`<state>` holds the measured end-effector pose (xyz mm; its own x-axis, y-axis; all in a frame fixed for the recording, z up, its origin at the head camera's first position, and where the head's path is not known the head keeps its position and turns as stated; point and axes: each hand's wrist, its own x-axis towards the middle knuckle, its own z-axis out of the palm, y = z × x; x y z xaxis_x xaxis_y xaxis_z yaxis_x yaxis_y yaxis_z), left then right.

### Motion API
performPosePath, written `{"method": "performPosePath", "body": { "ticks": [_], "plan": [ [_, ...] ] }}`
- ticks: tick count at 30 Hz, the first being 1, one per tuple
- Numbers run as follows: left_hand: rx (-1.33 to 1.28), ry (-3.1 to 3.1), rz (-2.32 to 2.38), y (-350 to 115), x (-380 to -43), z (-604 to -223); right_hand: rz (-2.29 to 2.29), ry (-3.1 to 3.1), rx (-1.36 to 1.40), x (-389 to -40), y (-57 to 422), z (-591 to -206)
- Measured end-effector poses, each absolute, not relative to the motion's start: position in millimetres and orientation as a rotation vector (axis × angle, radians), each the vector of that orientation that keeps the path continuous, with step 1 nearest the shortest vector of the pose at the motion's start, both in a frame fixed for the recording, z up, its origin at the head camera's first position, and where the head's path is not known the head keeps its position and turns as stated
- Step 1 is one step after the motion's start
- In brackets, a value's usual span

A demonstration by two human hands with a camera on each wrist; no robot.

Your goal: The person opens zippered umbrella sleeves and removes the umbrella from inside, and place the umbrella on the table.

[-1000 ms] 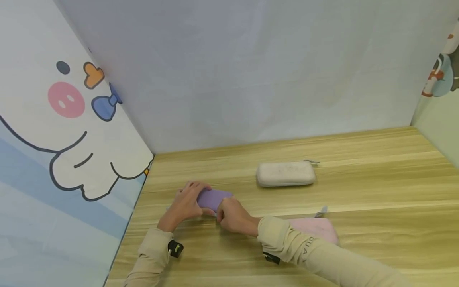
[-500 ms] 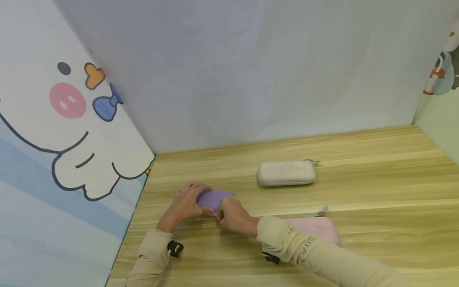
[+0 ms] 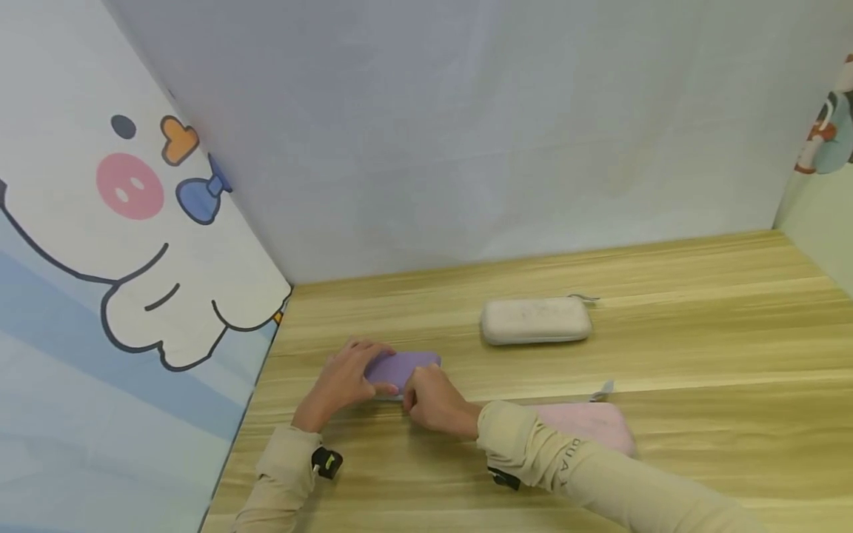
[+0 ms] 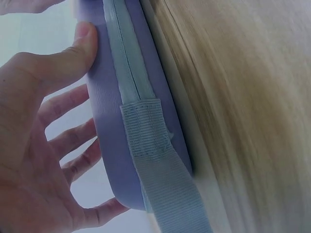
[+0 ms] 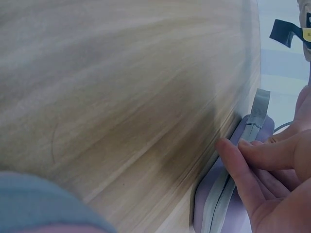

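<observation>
A purple zippered pencil case (image 3: 402,369) lies on the wood-grain table in the head view. My left hand (image 3: 343,376) holds its left part, thumb on the front side and fingers over the far edge. Along its side runs a pale grey-blue zipper (image 4: 127,63), ending at a ribbon tab (image 4: 170,187) in the left wrist view. At the front of the case is my right hand (image 3: 436,400), its thumb and forefinger (image 5: 240,174) pinching together at the zipper in the right wrist view. The fingers hide the zipper pull.
A white pencil case (image 3: 536,320) lies toward the back of the table (image 3: 706,333). Under the right sleeve sits a pink pencil case (image 3: 593,423), partly covered. A cartoon-printed wall (image 3: 53,311) bounds the left side, and a plain grey one (image 3: 506,133) the back.
The purple case has turned slightly, its right end swinging a little toward the back. Both hands keep their places on it. The head view has shifted slightly.
</observation>
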<state>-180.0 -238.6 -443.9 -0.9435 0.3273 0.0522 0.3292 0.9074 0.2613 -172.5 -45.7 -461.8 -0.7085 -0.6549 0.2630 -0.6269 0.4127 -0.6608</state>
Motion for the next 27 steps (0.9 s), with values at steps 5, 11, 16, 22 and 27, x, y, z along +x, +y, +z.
{"method": "performPosePath", "body": {
  "ticks": [5,11,16,22,27],
  "plan": [
    [-0.56,-3.035,-0.479,-241,-181,-447,-1.206,2.602,-1.183,-174,-44,-463],
    [-0.596,-3.075,-0.819,-270,-181,-455,-1.186,2.628,-1.209,-174,-44,-464],
    [-0.492,-3.102,-1.081,-288,-176,-460,-1.204,2.619,-1.2,-173,-45,-464],
    [-0.296,-3.024,-1.366,-298,-174,-471,-1.229,2.593,-1.198,-174,-44,-464],
    [-0.251,-2.933,-1.581,-303,-175,-479,-1.234,2.61,-1.174,-176,-41,-465]
  ]
}}
